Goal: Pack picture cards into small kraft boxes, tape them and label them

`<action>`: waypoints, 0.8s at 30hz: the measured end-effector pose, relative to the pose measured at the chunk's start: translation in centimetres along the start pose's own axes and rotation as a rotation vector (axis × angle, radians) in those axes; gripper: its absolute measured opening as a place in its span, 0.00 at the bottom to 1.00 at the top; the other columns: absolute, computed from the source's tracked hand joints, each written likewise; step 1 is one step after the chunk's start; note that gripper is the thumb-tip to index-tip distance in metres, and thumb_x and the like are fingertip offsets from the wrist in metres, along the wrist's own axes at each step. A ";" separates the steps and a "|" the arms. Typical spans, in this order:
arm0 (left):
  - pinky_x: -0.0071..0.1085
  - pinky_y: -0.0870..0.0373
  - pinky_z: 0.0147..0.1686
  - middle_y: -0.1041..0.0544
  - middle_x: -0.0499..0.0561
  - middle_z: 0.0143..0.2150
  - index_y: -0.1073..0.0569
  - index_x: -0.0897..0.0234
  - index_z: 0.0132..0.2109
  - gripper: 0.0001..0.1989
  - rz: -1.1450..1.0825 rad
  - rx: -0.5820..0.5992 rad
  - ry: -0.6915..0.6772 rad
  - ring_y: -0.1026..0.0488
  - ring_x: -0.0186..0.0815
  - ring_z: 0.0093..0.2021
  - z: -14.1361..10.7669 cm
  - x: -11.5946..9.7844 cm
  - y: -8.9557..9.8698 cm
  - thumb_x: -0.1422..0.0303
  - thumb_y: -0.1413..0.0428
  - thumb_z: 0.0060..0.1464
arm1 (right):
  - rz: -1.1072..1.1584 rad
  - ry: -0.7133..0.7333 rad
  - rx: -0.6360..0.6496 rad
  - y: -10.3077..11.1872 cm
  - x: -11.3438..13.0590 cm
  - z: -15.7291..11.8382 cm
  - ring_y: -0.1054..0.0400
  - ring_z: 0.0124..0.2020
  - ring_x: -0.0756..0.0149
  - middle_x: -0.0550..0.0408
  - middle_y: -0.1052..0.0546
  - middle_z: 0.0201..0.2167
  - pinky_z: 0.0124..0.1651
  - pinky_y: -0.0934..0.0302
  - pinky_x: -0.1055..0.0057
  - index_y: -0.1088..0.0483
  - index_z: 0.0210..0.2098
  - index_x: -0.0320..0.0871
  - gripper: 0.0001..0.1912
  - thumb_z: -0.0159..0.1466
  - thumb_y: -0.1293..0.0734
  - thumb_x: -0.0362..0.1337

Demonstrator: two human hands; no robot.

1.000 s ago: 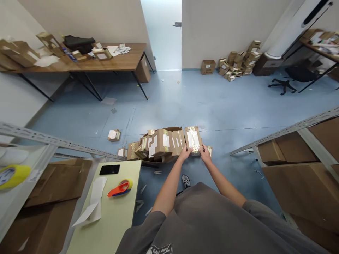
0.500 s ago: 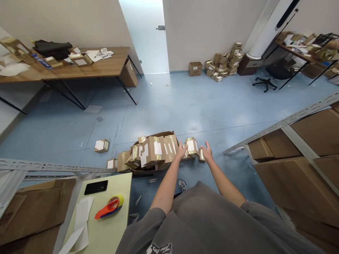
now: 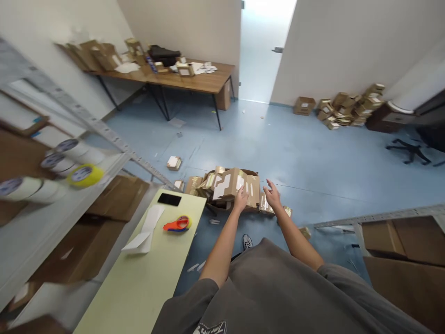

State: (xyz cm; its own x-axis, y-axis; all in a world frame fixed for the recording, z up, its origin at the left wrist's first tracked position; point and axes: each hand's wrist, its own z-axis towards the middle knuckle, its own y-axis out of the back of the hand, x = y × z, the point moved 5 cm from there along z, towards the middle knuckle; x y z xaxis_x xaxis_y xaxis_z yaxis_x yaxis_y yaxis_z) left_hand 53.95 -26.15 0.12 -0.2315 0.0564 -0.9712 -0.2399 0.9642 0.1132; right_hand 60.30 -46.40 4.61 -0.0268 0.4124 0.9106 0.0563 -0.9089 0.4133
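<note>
on the floor past the pale green table, a carton heaped with boxes

at left, the table carries a phone and a tape dispenser. right of it, the open carton runs lengthwise from left to right, packed with taped boxes; a flat box at its right end points away from the person. the left hand has fingers extended over the boxes, contact unclear. the right hand is spread, empty, near a small box.
</note>
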 end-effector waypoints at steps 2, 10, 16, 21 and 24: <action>0.45 0.32 0.66 0.31 0.63 0.71 0.33 0.62 0.73 0.33 -0.016 -0.111 -0.058 0.34 0.51 0.71 -1.9 -0.6 5.1 0.56 0.42 0.66 | 0.001 0.081 0.090 -4.4 3.6 -0.9 0.37 0.70 0.49 0.46 0.30 0.69 0.68 0.37 0.49 0.35 0.71 0.49 0.33 0.69 0.36 0.52; 0.45 0.28 0.62 0.29 0.60 0.70 0.29 0.58 0.69 0.27 -0.029 -0.594 -0.125 0.29 0.49 0.66 -13.9 0.0 27.4 0.56 0.42 0.67 | 0.035 0.325 0.476 -24.3 16.1 -9.7 0.33 0.66 0.47 0.44 0.28 0.67 0.65 0.33 0.47 0.32 0.69 0.47 0.33 0.70 0.38 0.56; 0.44 0.30 0.63 0.32 0.59 0.73 0.29 0.57 0.69 0.25 -0.042 -0.852 -0.067 0.31 0.48 0.68 -24.4 3.0 39.4 0.57 0.43 0.68 | 0.051 0.446 0.692 -35.4 21.4 -18.1 0.33 0.66 0.47 0.44 0.27 0.67 0.63 0.32 0.48 0.31 0.68 0.47 0.31 0.70 0.37 0.54; 0.43 0.30 0.63 0.30 0.59 0.71 0.29 0.56 0.69 0.25 -0.048 -0.993 -0.008 0.32 0.48 0.68 -27.9 4.4 44.5 0.58 0.44 0.68 | 0.013 0.523 0.746 -40.0 23.8 -20.2 0.31 0.65 0.47 0.44 0.26 0.66 0.63 0.33 0.47 0.31 0.68 0.49 0.29 0.71 0.37 0.51; 0.43 0.29 0.63 0.31 0.58 0.72 0.30 0.55 0.69 0.26 -0.051 -1.015 0.012 0.31 0.48 0.68 -26.5 5.0 45.3 0.57 0.44 0.68 | -0.024 0.557 0.737 -41.8 24.2 -18.3 0.32 0.65 0.47 0.44 0.26 0.66 0.64 0.34 0.46 0.32 0.68 0.49 0.29 0.71 0.37 0.49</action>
State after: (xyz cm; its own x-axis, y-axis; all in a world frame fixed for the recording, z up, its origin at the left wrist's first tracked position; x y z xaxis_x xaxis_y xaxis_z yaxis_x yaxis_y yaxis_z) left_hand 16.93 10.92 5.93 -0.2066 0.0136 -0.9783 -0.9357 0.2894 0.2016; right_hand 39.05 0.46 9.33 -0.5011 0.1674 0.8490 0.6655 -0.5525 0.5018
